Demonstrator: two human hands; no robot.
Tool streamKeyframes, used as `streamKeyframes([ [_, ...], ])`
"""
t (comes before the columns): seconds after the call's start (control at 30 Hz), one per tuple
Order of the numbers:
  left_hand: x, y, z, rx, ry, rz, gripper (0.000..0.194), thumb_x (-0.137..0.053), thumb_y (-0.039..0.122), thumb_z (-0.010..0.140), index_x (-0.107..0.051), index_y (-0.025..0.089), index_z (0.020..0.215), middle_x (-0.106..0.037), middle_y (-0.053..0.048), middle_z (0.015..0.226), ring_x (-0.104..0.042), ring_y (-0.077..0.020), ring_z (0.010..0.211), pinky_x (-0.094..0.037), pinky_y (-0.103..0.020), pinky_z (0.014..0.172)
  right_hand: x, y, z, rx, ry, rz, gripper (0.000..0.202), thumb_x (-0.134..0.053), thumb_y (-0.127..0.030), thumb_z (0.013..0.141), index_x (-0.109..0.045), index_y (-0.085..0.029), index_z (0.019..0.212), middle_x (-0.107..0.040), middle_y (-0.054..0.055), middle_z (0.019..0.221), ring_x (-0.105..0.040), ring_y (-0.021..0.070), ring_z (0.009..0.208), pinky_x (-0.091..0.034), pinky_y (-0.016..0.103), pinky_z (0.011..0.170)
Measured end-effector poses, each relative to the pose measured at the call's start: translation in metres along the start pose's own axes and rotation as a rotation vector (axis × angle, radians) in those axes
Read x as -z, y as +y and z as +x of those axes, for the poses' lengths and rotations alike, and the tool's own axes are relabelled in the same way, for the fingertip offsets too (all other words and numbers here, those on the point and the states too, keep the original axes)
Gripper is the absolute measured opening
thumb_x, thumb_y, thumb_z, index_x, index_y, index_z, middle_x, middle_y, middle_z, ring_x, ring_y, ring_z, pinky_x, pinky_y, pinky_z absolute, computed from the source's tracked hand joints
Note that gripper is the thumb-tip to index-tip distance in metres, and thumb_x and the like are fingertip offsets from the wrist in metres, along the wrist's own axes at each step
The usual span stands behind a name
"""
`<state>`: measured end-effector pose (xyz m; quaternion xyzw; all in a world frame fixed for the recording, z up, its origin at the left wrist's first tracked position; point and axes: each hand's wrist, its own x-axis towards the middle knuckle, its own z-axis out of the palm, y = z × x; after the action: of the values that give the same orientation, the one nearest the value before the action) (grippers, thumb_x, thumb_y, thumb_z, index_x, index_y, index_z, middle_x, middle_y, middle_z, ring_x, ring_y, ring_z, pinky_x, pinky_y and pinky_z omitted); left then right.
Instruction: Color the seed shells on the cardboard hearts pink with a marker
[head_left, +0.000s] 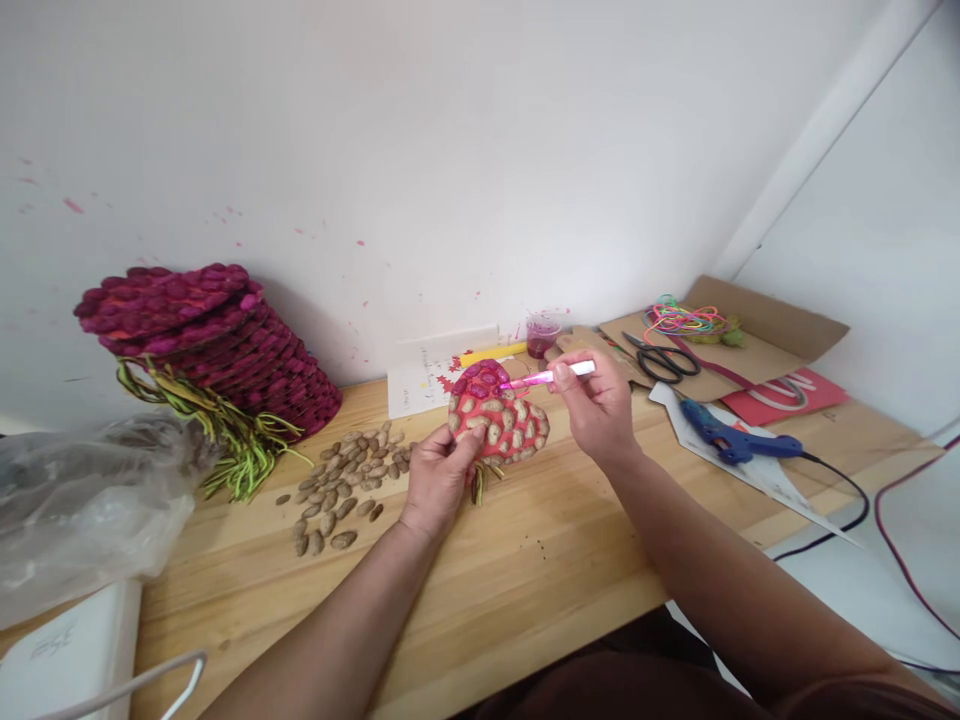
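Note:
My left hand (442, 468) grips the lower left edge of a red piece (516, 425) covered with tan seeds, its thumb on the front. The seeds at the piece's upper left are painted magenta. In my right hand (600, 408) is a white-handled brush (574, 371), pinched between thumb and fingers. Its pink-stained tip touches the magenta part. Green strands hang below the piece. Behind my right hand stands a clear cup (541, 338) of dark magenta liquid, partly in view. Loose brown seeds (345, 480) lie left of my left hand.
A stack of magenta seed-covered pieces (225, 340) with green strands leans at the left, beside a plastic bag (90, 500). On the right are black scissors (667, 362), a blue glue gun (739, 440) with its cord, cardboard (772, 320) and colourful strings (682, 318).

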<state>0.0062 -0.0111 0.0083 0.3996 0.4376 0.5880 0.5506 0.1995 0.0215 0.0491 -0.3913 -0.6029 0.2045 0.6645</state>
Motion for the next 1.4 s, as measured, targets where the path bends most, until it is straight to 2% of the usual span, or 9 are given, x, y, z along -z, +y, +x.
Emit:
streamKeyframes([
  [0.27, 0.002, -0.003, 0.002, 0.003, -0.002, 0.006, 0.05, -0.091, 0.057, 0.067, -0.062, 0.017, 0.066, -0.048, 0.007, 0.051, -0.034, -0.0055, 0.044, -0.025, -0.019, 0.043, 0.002, -0.002, -0.002, 0.025, -0.005, -0.047, 0.026, -0.065, -0.047, 0.098, -0.066, -0.022, 0.094, -0.066, -0.001, 0.077, -0.06, 0.0136, 0.07, -0.05, 0.028, 0.067],
  [0.4, 0.001, -0.002, 0.001, 0.004, 0.004, -0.001, 0.049, -0.092, 0.055, 0.066, -0.062, 0.017, 0.066, -0.048, 0.007, 0.051, -0.034, -0.0052, 0.044, -0.026, -0.019, 0.043, 0.002, -0.004, -0.004, 0.068, -0.058, -0.104, 0.02, -0.063, -0.041, 0.1, -0.066, -0.023, 0.095, -0.068, 0.0, 0.083, -0.062, 0.0142, 0.074, -0.051, 0.031, 0.074],
  [0.63, 0.0, 0.0, 0.0, 0.01, 0.011, 0.011, 0.048, -0.091, 0.057, 0.065, -0.064, 0.017, 0.066, -0.048, 0.007, 0.05, -0.034, -0.0055, 0.043, -0.025, -0.02, 0.041, 0.003, -0.006, -0.006, 0.116, -0.056, -0.141, 0.016, -0.06, -0.039, 0.101, -0.065, -0.024, 0.098, -0.071, 0.002, 0.089, -0.066, 0.0172, 0.081, -0.053, 0.035, 0.079],
  [0.9, 0.001, -0.002, 0.0, 0.029, 0.031, 0.012, 0.045, -0.092, 0.055, 0.064, -0.066, 0.018, 0.066, -0.048, 0.007, 0.049, -0.033, -0.0059, 0.042, -0.023, -0.021, 0.04, 0.001, -0.015, -0.01, 0.35, -0.103, -0.31, 0.005, -0.06, -0.025, 0.099, -0.065, -0.026, 0.099, -0.073, 0.003, 0.091, -0.067, 0.0204, 0.087, -0.052, 0.04, 0.084],
  [1.1, 0.003, -0.005, 0.001, 0.021, 0.025, 0.013, 0.045, -0.092, 0.056, 0.064, -0.069, 0.017, 0.07, -0.054, 0.006, 0.053, -0.037, -0.0064, 0.044, -0.026, -0.02, 0.041, 0.001, -0.016, -0.009, 0.353, -0.113, -0.319, 0.005, -0.06, -0.027, 0.1, -0.064, -0.026, 0.097, -0.073, 0.003, 0.089, -0.068, 0.0208, 0.084, -0.053, 0.04, 0.082],
  [1.4, 0.0, 0.001, -0.001, 0.035, 0.034, 0.007, 0.047, -0.093, 0.056, 0.062, -0.067, 0.018, 0.067, -0.048, 0.007, 0.047, -0.033, -0.0057, 0.041, -0.022, -0.02, 0.038, 0.002, -0.019, -0.008, 0.388, -0.12, -0.352, 0.005, -0.061, -0.024, 0.098, -0.064, -0.026, 0.094, -0.073, 0.002, 0.086, -0.066, 0.0207, 0.081, -0.051, 0.04, 0.08],
])
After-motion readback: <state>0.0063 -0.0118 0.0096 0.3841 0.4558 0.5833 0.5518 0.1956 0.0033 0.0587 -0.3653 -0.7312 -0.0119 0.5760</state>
